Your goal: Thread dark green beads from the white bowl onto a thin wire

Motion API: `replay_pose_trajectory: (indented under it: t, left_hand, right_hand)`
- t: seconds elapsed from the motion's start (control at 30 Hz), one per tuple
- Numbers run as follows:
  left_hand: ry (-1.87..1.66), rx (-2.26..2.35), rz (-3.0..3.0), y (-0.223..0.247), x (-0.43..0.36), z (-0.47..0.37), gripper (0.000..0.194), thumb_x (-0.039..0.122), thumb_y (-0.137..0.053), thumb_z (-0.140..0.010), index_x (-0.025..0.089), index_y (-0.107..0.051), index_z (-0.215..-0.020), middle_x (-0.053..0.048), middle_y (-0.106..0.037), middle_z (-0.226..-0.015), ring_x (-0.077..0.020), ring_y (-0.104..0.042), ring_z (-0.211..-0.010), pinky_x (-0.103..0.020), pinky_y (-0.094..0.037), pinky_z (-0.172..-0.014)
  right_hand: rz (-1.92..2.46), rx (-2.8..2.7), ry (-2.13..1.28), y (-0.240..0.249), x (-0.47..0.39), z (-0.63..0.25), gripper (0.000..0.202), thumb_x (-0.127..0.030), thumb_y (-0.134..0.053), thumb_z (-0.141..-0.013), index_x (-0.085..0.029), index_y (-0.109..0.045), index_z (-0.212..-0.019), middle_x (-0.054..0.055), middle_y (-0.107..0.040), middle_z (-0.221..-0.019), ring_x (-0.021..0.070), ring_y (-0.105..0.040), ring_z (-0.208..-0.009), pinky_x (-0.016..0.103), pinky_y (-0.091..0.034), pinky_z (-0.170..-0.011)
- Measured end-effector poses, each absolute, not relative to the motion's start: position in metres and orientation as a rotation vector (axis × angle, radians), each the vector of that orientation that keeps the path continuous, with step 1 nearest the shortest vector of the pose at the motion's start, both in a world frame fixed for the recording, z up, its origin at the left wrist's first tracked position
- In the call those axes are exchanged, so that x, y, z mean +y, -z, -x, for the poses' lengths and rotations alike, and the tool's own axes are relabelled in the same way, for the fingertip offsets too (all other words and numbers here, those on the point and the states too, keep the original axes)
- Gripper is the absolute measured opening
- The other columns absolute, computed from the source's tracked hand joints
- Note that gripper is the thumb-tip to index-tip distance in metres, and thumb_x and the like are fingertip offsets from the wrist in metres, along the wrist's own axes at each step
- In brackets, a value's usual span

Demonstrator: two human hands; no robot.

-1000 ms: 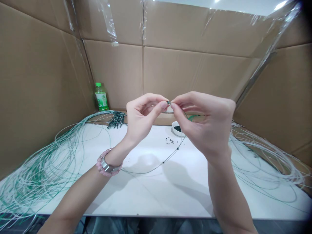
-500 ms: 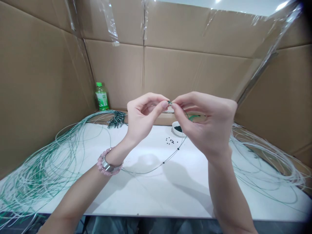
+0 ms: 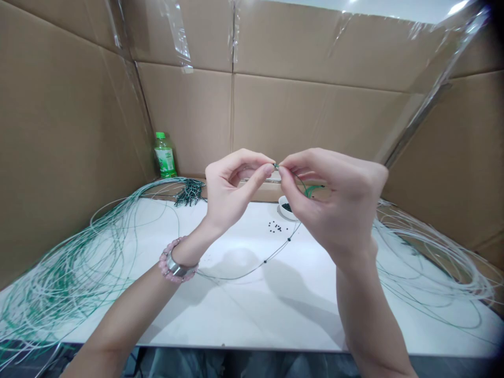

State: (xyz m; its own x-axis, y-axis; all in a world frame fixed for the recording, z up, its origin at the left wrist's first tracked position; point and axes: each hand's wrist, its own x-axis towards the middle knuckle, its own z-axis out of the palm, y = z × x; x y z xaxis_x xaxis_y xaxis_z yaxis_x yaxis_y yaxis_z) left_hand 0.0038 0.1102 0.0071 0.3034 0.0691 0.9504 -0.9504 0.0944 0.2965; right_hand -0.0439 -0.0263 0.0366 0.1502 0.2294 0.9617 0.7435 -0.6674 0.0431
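My left hand (image 3: 236, 186) and my right hand (image 3: 334, 194) meet above the table, thumbs and forefingertips pinched around a small dark green bit of cord between them. The exact form of that bit is too small to make out. A thin green cord (image 3: 243, 276) carrying dark beads (image 3: 289, 240) hangs from my right hand and curves down over the white table toward my left wrist. Green strands (image 3: 314, 190) show behind my right fingers. Partly hidden by my right hand is a white bowl (image 3: 282, 210) of dark beads. Loose black beads (image 3: 276, 227) lie in front of it.
A large bundle of green and white cords (image 3: 66, 278) covers the table's left side, its dark knotted ends (image 3: 189, 193) at the back. More pale cords (image 3: 441, 262) lie at right. A green bottle (image 3: 165, 157) stands in the back left corner. Cardboard walls (image 3: 295, 115) enclose the table.
My right hand has shifted very slightly to the right, and the gap between the two pinches is a little wider. The beaded cord has barely moved.
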Motion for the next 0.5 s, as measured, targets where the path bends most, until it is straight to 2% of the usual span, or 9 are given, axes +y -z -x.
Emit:
replay_pose_trajectory:
  t: [0.23, 0.5]
  left_hand:
    - [-0.996, -0.962, -1.270, -0.004, 0.113, -0.007, 0.004, 0.021, -0.069, -0.080, 0.017, -0.070, -0.081, -0.002, -0.068, -0.076, -0.0087, -0.063, -0.068, -0.018, -0.054, -0.062]
    - [-0.927, -0.918, -1.252, -0.005, 0.111, -0.005, 0.005, 0.024, -0.069, -0.080, 0.019, -0.070, -0.080, 0.000, -0.069, -0.075, -0.0089, -0.065, -0.067, -0.019, -0.057, -0.063]
  right_hand:
    - [2.096, -0.891, 1.560, -0.036, -0.027, 0.045, 0.016, -0.011, -0.057, -0.082, -0.020, -0.056, -0.069, -0.002, -0.058, -0.061, 0.0112, -0.056, -0.056, 0.024, -0.039, -0.053]
    - [1.929, -0.963, 1.383, -0.033, -0.027, 0.034, 0.012, -0.010, -0.058, -0.081, -0.020, -0.058, -0.073, -0.003, -0.061, -0.067, 0.0102, -0.058, -0.059, 0.023, -0.051, -0.057]
